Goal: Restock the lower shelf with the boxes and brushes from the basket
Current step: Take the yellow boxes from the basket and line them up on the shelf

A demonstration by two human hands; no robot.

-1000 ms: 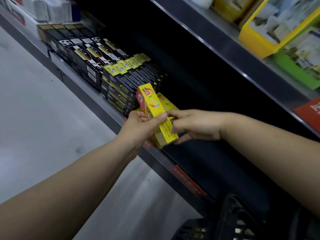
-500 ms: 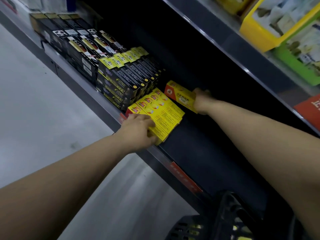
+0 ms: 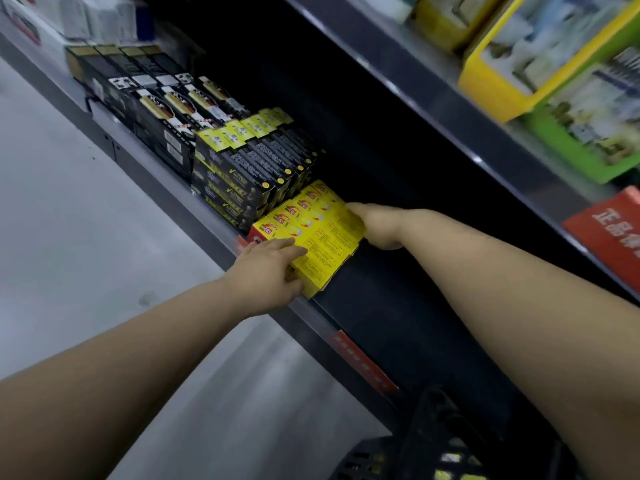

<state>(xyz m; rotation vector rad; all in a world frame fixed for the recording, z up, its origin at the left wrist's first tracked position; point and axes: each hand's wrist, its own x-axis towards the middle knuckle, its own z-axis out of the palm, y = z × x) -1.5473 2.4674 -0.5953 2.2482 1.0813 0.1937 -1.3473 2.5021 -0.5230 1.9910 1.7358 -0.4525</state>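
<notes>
Pressing flat, left hand [image 3: 266, 271] on yellow boxes [image 3: 320, 225]; right hand [image 3: 379, 226] at their edge, fingers hidden, grip unclear; basket [image 3: 391, 457] cropped.

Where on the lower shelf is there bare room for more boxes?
Bare shelf right of the yellow boxes, down to the basket. Crowded left of them: black boxes packed tight against the yellow ones.
</notes>
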